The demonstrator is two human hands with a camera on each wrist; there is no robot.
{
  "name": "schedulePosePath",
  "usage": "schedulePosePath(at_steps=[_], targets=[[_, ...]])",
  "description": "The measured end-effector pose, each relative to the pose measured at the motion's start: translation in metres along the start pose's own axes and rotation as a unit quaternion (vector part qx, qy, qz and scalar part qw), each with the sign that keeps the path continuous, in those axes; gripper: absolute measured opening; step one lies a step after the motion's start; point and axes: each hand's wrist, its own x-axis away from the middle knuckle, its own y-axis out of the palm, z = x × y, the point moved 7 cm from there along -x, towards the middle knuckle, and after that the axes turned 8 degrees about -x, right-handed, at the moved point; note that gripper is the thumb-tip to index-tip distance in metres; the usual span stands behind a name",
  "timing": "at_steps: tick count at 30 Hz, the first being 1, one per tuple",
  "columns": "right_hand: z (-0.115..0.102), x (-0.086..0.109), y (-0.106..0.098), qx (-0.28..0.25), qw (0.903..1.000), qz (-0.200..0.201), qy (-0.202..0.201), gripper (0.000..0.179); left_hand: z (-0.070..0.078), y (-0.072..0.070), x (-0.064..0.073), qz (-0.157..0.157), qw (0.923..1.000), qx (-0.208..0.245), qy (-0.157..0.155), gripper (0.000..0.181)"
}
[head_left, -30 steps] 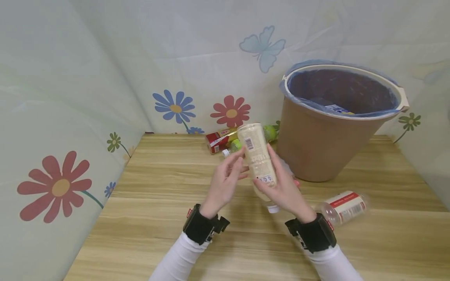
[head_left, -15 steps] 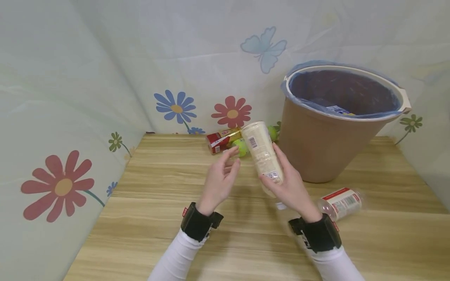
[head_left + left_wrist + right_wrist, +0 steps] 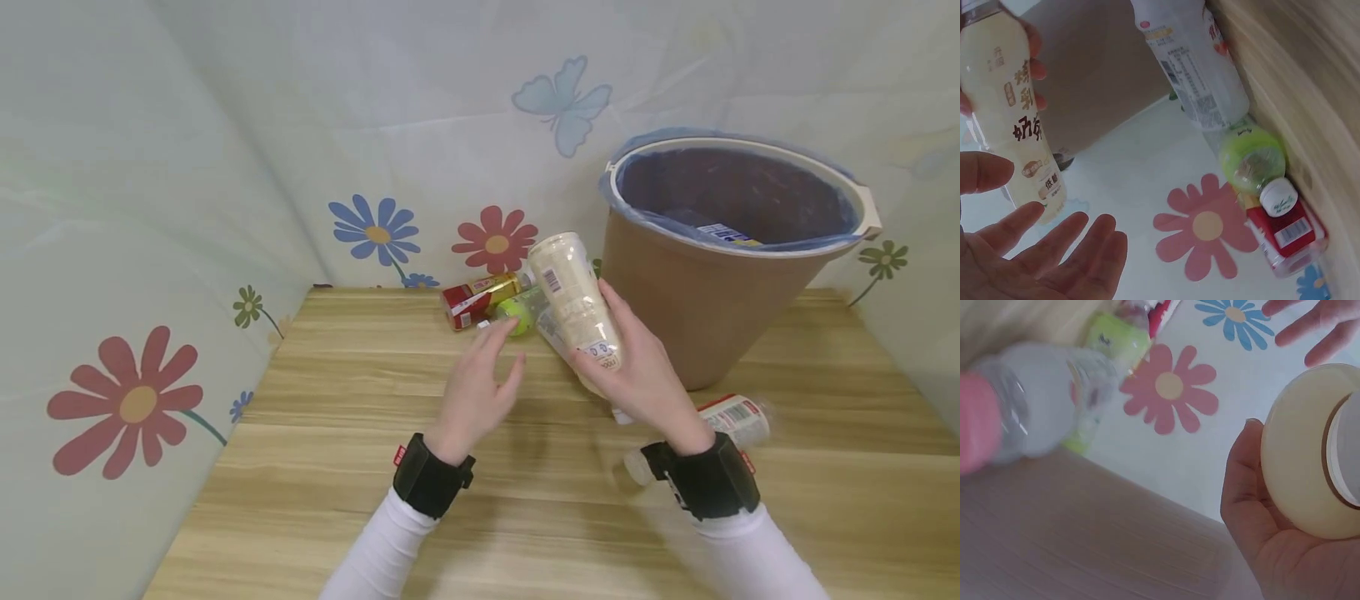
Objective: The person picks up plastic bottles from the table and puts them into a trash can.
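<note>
A: Start with the head view. Where is the cream bottle [image 3: 573, 292]?

B: Up off the table [image 3: 360, 417], in the right hand [image 3: 648, 375]. That grip is grasping it, fingers and thumb round the capped half. The left hand [image 3: 476, 392] is released, fingers spread, with a gap between it and the bottle.

A: And the long axis?

B: Aslant: base up and leftward, toward the patterned wall [image 3: 225, 167], white cap [image 3: 621, 416] low beside the right palm. The brown bin [image 3: 667, 300] stands to the right, just past the right fingers. I'd judge that bottle-to-bin relation is what counts, and the right hand is the nearer one.

A: What does the left wrist view add?

B: Large brown lettering [image 3: 1025, 106] on the cream bottle; the head camera catches its barcode side instead. You also see far more of the white bottle [image 3: 1194, 69], which the cream one partly covers from above.

A: Does that one have its cap on?

B: The right wrist view says so: a pink cap [image 3: 975, 422], blurred, at the frame's edge. The same view looks at the cream bottle's capped end, the cap itself cut off by the frame.
</note>
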Motion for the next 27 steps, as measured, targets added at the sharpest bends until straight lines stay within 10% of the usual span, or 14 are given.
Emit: schedulePosePath(at_steps=[17,27], targets=[[-0.072,-0.053,-0.085,0.080,0.9947,0.058,-0.030,0.077,0.021,-0.009,-0.003,-0.001,0.9983,-0.055,0.022,0.051],[-0.074,-0.098,-0.144,0.133,0.9810,0.140,-0.019,0.077,0.022,-0.012,0.000,0.022,0.9977,-0.053,0.035,0.049]])
